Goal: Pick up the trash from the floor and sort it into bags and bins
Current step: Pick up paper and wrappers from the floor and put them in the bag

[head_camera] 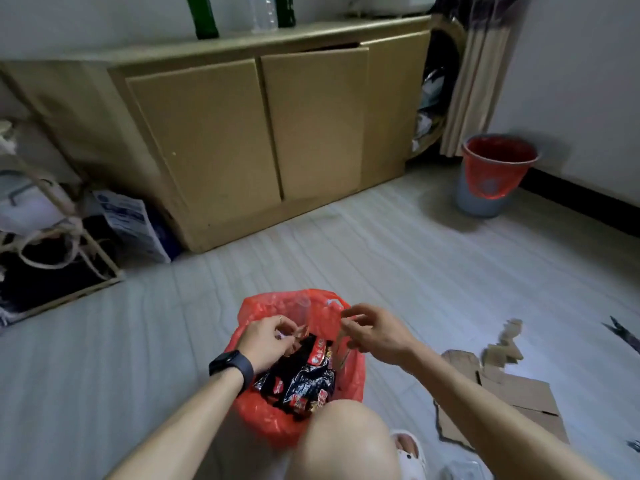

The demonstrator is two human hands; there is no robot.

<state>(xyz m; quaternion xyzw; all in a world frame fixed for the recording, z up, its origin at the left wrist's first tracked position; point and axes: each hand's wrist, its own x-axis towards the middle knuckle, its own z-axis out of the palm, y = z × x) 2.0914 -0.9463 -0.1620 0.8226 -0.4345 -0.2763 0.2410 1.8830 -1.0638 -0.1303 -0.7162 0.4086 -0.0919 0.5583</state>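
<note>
A red plastic bag (263, 414) sits open on the floor in front of my knee, with black and red snack wrappers (304, 382) inside it. My left hand (268, 341), with a dark watch on the wrist, is over the bag's mouth and pinches the bag's left edge with curled fingers. My right hand (372, 336) pinches the bag's right edge, by its handle. Torn brown cardboard (512, 393) lies flat on the floor to my right, with small cardboard scraps (505, 344) beyond it.
A grey bin lined with a red bag (491, 174) stands at the back right by the wall. A low tan cabinet (263, 133) with bottles on top runs across the back. A rack with bags (52, 244) stands at the left. A white sandal (410, 452) is beside my knee.
</note>
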